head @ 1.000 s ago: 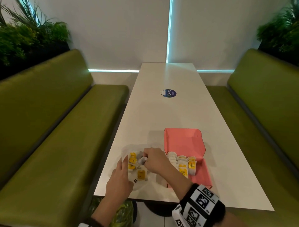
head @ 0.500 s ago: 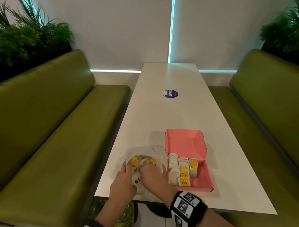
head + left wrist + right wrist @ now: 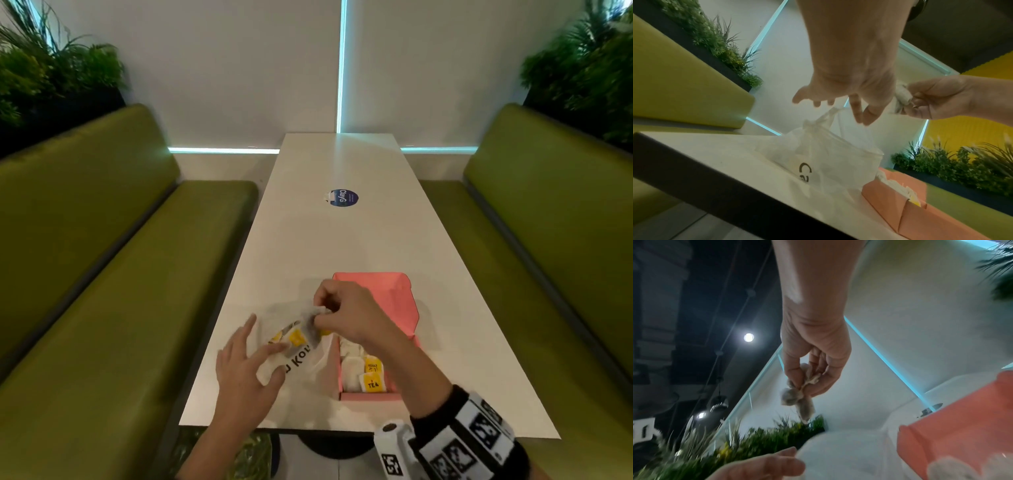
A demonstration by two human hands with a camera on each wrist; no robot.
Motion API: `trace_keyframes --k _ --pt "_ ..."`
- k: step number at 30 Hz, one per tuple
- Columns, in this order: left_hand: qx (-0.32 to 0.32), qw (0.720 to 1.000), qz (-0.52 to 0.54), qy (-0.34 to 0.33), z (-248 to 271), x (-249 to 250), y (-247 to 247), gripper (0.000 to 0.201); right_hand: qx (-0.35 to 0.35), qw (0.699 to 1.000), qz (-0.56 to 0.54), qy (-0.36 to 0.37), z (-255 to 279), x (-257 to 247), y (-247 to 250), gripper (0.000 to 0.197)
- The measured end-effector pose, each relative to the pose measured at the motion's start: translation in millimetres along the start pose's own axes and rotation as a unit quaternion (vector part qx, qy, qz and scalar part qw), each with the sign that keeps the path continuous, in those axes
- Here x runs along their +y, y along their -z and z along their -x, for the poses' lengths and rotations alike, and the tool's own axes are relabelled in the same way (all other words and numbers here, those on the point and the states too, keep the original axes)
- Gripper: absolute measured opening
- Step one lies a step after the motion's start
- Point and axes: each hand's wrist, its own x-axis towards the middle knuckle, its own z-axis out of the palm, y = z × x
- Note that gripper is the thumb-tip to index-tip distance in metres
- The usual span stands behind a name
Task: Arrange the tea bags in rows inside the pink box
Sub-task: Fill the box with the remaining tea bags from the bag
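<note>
**Tea bags lifted above the plastic bag**

The right hand (image 3: pixel 346 317) pinches grey paper tea bags (image 3: pixel 797 398) in the air, at ten o'clock of the open pink cardboard box (image 3: pixel 399 301), which holds rows of yellow-tagged tea bags (image 3: pixel 371 375). The left hand (image 3: pixel 245 373), fingers spread, touches the clear printed plastic bag (image 3: pixel 830 162) at the box's nine o'clock.

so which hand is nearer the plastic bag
Left. The left hand rests its fingers on the plastic bag, holding it against the table. The right hand is raised above the bag's mouth, pinching tea bags just lifted out.
</note>
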Motion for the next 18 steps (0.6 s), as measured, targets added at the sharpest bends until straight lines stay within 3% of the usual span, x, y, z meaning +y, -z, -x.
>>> trace_keyframes --k 3,5,8,11,12,14,18 --pt "0.092 0.988 0.111 -0.047 -10.8 20.6 12.2 0.021 0.018 0.994 -0.104 0.013 4.1 -6.5 21.5 0.03" --pt "0.091 0.97 0.223 -0.039 -19.2 38.1 17.6 0.028 0.02 0.988 -0.153 0.025 7.5 -8.6 29.7 0.027" --pt "-0.016 0.892 0.449 0.04 -31.7 65.5 12.5 0.045 0.023 0.985 -0.169 0.035 13.7 -7.3 29.8 0.027" --pt "-0.112 0.795 0.575 0.155 -40.2 91.8 0.4 0.049 0.065 0.993 -0.093 0.023 19.3 1.5 21.0 0.028" --pt "-0.129 0.786 0.582 0.165 -40.2 100.2 -3.5 0.046 0.079 0.995 -0.055 0.022 21.6 4.2 18.7 0.025" --pt "-0.132 0.794 0.566 0.178 -38.8 113.2 -10.7 0.035 0.087 0.996 0.024 0.025 26.6 8.9 17.7 0.017" --pt "-0.097 0.781 0.571 0.234 -38.7 119.6 -20.7 0.018 0.08 0.995 0.063 0.009 37.2 23.7 29.0 0.036"
